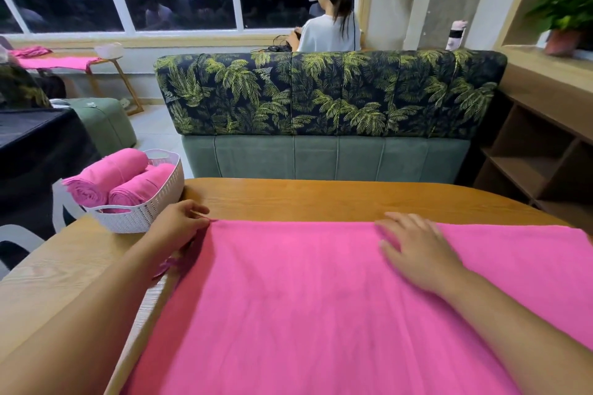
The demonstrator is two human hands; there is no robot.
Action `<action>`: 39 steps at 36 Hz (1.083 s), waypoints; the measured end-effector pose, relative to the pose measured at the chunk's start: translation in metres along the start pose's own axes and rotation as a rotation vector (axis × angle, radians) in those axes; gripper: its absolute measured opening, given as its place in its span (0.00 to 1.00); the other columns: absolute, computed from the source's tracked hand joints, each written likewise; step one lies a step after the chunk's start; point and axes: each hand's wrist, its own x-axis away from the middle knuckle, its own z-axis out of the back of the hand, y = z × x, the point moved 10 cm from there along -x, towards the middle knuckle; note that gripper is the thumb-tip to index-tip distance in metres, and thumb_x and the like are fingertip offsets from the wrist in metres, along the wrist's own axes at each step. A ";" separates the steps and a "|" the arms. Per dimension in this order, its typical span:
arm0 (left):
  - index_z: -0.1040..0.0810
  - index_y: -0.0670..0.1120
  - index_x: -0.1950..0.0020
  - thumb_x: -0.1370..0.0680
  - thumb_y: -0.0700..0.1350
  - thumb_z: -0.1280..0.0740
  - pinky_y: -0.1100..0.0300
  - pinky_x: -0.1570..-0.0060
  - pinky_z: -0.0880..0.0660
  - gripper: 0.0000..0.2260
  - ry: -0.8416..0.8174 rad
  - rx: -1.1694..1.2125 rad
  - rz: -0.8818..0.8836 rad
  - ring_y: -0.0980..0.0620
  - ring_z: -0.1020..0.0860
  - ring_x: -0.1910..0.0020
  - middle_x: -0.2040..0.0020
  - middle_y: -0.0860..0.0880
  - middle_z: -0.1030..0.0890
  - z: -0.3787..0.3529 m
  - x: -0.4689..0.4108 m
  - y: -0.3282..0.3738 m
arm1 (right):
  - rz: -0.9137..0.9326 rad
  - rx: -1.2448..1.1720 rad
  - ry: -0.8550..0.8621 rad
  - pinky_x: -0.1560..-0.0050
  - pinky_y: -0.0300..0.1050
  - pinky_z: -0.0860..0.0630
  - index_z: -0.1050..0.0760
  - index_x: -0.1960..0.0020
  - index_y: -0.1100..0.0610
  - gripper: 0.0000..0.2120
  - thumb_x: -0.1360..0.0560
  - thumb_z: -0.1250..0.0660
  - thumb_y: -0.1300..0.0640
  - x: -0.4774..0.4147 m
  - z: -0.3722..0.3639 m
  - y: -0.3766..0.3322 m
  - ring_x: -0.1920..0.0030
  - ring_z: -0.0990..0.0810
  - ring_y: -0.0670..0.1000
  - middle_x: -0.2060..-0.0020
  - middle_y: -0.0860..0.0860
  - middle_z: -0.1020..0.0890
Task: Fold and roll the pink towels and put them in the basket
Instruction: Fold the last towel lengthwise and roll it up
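Pink towel (pixel 321 298) smooth, flat; left hand (pixel 179 224) pinches corner.

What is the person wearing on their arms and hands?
Nothing that shows. The left grip and right grip, both bare hands, have no gloves, rings or watch. The left forearm and right forearm are bare too, with no sleeve, bracelet or cable in view.
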 end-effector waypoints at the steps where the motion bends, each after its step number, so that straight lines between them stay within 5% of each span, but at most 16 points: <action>1: 0.16 0.48 0.50 0.26 0.38 0.22 0.57 0.62 0.28 0.08 -0.025 0.043 0.012 0.48 0.22 0.65 0.60 0.44 0.14 -0.001 -0.001 0.000 | 0.006 -0.018 -0.092 0.19 0.57 0.49 0.41 0.19 0.37 0.27 0.17 0.46 0.35 0.005 -0.012 -0.009 0.17 0.46 0.52 0.17 0.43 0.43; 4: 0.16 0.44 0.51 0.26 0.34 0.22 0.55 0.60 0.25 0.08 -0.065 0.063 0.042 0.49 0.22 0.64 0.58 0.40 0.13 -0.002 -0.003 0.000 | -0.006 -0.013 -0.218 0.18 0.61 0.59 0.58 0.17 0.33 0.32 0.19 0.56 0.28 0.019 -0.037 -0.019 0.16 0.62 0.53 0.17 0.42 0.60; 9: 0.17 0.42 0.49 0.26 0.30 0.31 0.51 0.42 0.23 0.11 0.075 -0.178 0.003 0.43 0.16 0.47 0.52 0.46 0.13 0.002 0.003 0.021 | -0.019 0.013 -0.205 0.19 0.64 0.60 0.62 0.18 0.32 0.33 0.21 0.60 0.26 0.021 -0.035 -0.021 0.17 0.65 0.55 0.17 0.44 0.63; 12: 0.19 0.41 0.40 0.25 0.34 0.35 0.50 0.42 0.24 0.15 0.176 -0.338 -0.171 0.39 0.19 0.44 0.44 0.40 0.17 -0.032 0.039 0.076 | -0.041 0.019 -0.207 0.19 0.66 0.60 0.63 0.19 0.31 0.34 0.22 0.59 0.25 0.021 -0.036 -0.021 0.17 0.65 0.57 0.17 0.45 0.63; 17: 0.29 0.47 0.25 0.17 0.56 0.44 0.47 0.26 0.37 0.23 -0.216 -0.408 -0.509 0.42 0.32 0.25 0.26 0.45 0.28 -0.196 0.142 0.167 | -0.086 0.036 -0.207 0.20 0.67 0.61 0.64 0.19 0.32 0.40 0.27 0.62 0.20 0.022 -0.034 -0.017 0.17 0.63 0.61 0.17 0.46 0.64; 20: 0.40 0.55 0.18 0.16 0.62 0.51 0.38 0.21 0.51 0.27 -0.393 -0.541 -0.488 0.45 0.48 0.17 0.16 0.50 0.43 -0.246 0.171 0.175 | -0.095 0.045 -0.218 0.20 0.69 0.59 0.65 0.19 0.31 0.39 0.27 0.61 0.22 0.022 -0.036 -0.014 0.17 0.63 0.62 0.17 0.47 0.64; 25: 0.49 0.60 0.16 0.15 0.62 0.53 0.42 0.20 0.57 0.27 -0.292 -0.621 -0.383 0.49 0.54 0.16 0.15 0.55 0.51 -0.201 0.129 0.124 | -0.096 0.038 -0.216 0.20 0.68 0.60 0.63 0.18 0.33 0.42 0.28 0.62 0.19 0.023 -0.035 -0.015 0.17 0.62 0.61 0.16 0.47 0.62; 32: 0.50 0.62 0.16 0.16 0.66 0.55 0.41 0.20 0.55 0.28 -0.121 -0.708 -0.124 0.50 0.53 0.16 0.15 0.53 0.51 -0.084 0.067 0.024 | -0.088 0.031 -0.222 0.20 0.68 0.60 0.63 0.18 0.33 0.41 0.27 0.61 0.19 0.022 -0.037 -0.015 0.17 0.64 0.61 0.16 0.47 0.63; 39: 0.49 0.61 0.16 0.17 0.67 0.55 0.39 0.20 0.53 0.29 -0.122 -0.704 -0.128 0.50 0.53 0.16 0.15 0.51 0.51 -0.080 0.042 0.024 | -0.090 0.007 -0.238 0.20 0.68 0.60 0.61 0.18 0.34 0.41 0.27 0.60 0.19 0.002 -0.032 -0.015 0.17 0.63 0.61 0.16 0.48 0.62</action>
